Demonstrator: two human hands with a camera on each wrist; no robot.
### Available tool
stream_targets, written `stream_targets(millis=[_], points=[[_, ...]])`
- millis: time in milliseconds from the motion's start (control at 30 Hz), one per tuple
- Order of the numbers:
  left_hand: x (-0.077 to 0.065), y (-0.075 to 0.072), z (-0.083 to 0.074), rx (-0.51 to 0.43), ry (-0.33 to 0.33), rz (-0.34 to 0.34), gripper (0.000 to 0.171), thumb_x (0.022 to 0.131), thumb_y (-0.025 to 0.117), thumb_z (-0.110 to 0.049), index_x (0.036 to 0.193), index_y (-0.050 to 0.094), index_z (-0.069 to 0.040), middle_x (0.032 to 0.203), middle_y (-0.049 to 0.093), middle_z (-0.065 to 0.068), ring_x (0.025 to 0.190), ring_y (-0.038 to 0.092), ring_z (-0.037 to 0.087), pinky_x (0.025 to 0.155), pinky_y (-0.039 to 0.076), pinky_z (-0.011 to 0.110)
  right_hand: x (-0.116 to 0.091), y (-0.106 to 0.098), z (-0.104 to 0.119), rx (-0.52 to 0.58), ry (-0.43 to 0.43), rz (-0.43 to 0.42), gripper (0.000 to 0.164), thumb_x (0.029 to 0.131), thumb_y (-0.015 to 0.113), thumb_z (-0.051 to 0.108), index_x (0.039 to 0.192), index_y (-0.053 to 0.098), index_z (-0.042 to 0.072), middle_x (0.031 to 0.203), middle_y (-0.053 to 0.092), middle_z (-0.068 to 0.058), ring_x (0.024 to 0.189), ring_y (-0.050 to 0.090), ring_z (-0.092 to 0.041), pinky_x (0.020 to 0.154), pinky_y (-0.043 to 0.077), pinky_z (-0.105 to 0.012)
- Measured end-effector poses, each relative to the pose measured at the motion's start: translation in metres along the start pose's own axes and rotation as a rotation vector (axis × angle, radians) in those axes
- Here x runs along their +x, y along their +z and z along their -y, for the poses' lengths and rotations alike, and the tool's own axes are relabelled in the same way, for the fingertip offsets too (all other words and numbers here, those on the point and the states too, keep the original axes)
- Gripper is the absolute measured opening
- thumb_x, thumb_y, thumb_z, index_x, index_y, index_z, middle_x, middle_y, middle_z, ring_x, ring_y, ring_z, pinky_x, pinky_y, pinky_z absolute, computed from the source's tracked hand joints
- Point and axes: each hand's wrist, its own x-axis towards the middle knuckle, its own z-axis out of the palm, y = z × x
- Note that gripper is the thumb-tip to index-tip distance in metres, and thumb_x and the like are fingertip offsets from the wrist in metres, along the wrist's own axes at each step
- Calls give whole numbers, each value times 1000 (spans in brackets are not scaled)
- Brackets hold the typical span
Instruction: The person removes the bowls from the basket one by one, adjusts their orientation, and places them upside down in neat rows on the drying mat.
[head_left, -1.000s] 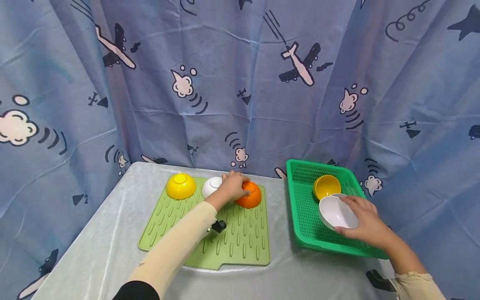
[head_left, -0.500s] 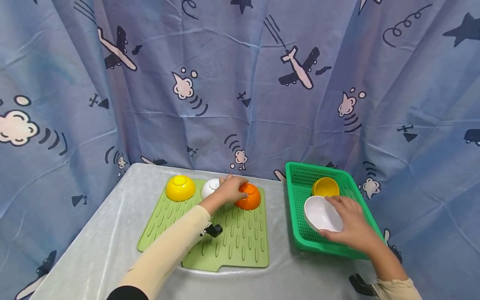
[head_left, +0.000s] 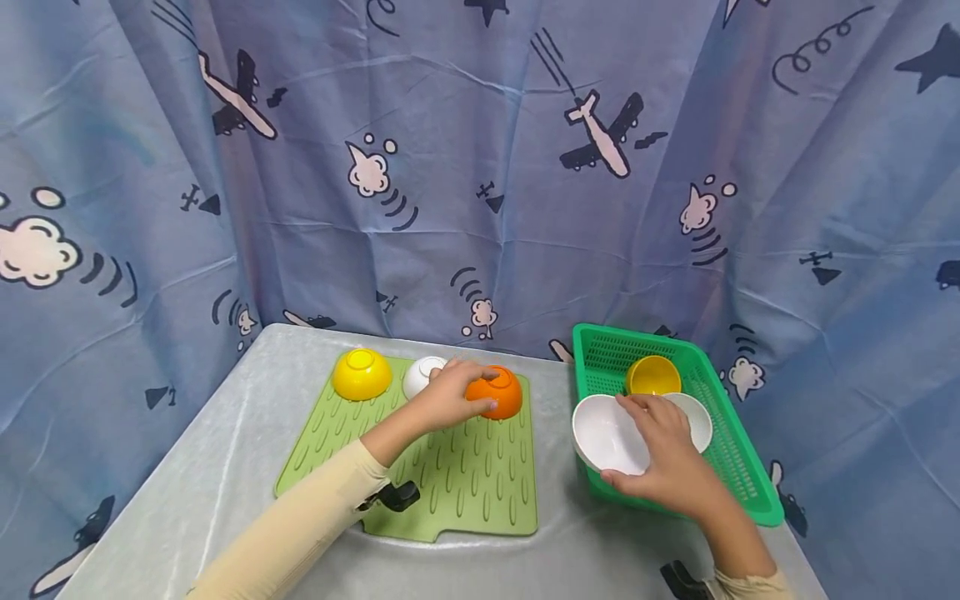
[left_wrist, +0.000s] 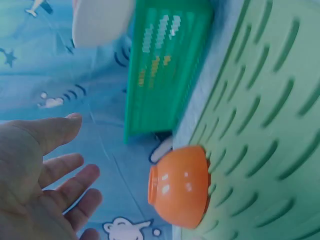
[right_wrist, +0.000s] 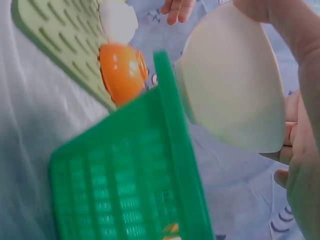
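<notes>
My right hand (head_left: 667, 462) pinches the rim of a white bowl (head_left: 609, 435), thumb on the near side and fingers on the far side. It is held tilted over the left edge of the green basket (head_left: 582, 367). An upside-down orange bowl (head_left: 506, 393) sits on the light green drying mat (head_left: 465, 492). Just above and left of it is my left hand (head_left: 448, 398); the left wrist view shows its fingers (left_wrist: 65, 195) loosely spread, apart from the orange bowl and holding nothing.
Inside the basket are a yellow bowl (head_left: 654, 375) and another white bowl (head_left: 696, 421). An upturned yellow bowl (head_left: 362, 375) and an upturned white bowl (head_left: 420, 377) rest along the mat's far edge. A patterned curtain (head_left: 420, 250) hangs behind the table.
The right hand has carried the white bowl leftward across the basket, uncovering the other white bowl. My left hand has come off the orange bowl and drawn back slightly.
</notes>
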Motion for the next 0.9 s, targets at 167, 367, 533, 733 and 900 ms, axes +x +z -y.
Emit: stream_targets(millis=[167,367,533,733,900], points=[[-30,-4,-5,-87,7,13,48,94,74,-36,136,65,-14,134,68,0,127,55,26,106,35,55,10,7,19,23,-41,-5,98,64,91,44,145,52,4,137,49,-17,130,37,-38,104,21,-66],[-60,-7,1,-137,-16,9,46,93,76,-36,133,68,-15,131,69,-3,127,55,24,109,34,55,21,15,47,8,-98,-23,101,61,90,47,144,53,3,137,49,-18,130,37,-39,105,21,-66],[-80,-9,9,-170,-67,-9,43,92,77,-31,131,68,-16,130,69,-1,127,55,26,108,36,58,29,28,68,2,-146,-26,103,58,90,53,141,55,3,135,51,-15,130,39,-37,107,23,-65],[-96,-6,9,-314,-85,31,44,94,75,-32,134,66,-16,131,68,3,126,56,31,106,42,60,33,47,83,25,-186,-25,106,59,87,60,144,54,6,135,52,-12,130,41,-34,110,23,-65],[-104,6,7,-332,-81,56,41,95,75,-29,132,66,-15,130,68,4,124,57,33,104,43,62,31,59,86,57,-229,-38,106,59,87,59,144,54,5,133,52,-11,130,42,-33,108,24,-64]])
